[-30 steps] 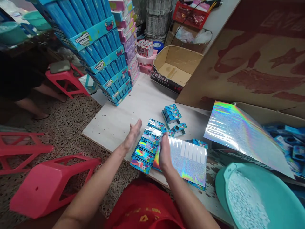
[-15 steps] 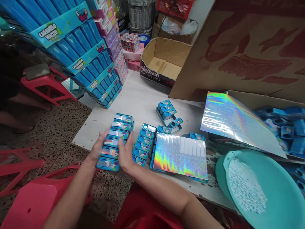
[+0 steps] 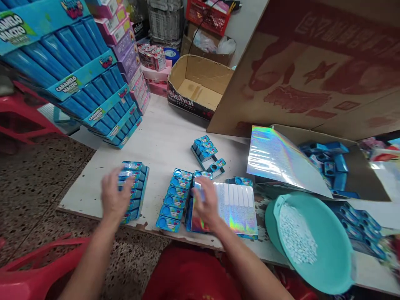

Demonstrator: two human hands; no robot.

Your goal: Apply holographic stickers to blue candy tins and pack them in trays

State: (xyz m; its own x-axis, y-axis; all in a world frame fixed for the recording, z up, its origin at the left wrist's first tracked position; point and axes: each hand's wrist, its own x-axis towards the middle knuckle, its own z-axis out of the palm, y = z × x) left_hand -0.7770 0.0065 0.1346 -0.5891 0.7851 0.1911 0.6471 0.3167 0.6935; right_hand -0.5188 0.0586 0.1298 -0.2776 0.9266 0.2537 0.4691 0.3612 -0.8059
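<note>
My left hand (image 3: pixel 114 196) hovers over a row of small blue candy boxes (image 3: pixel 135 189) lying at the left of the white board (image 3: pixel 162 137); its fingers are blurred. My right hand (image 3: pixel 204 202) rests with fingers spread on a holographic sticker sheet (image 3: pixel 237 206) that lies over more blue boxes. Between the hands sits a second row of open blue boxes (image 3: pixel 175 199). A small group of blue boxes (image 3: pixel 208 152) stands farther back.
A teal basin (image 3: pixel 309 241) with white pellets sits at the right. A large holographic sheet (image 3: pixel 281 160) leans on a carton of blue boxes (image 3: pixel 331 166). Stacked blue display boxes (image 3: pixel 78 79), an open cardboard box (image 3: pixel 200 85) and a red stool (image 3: pixel 34 271) surround the board.
Both hands have let go of the row of boxes, which now lies on the board at the left. My right hand has moved right onto the holographic sheet.
</note>
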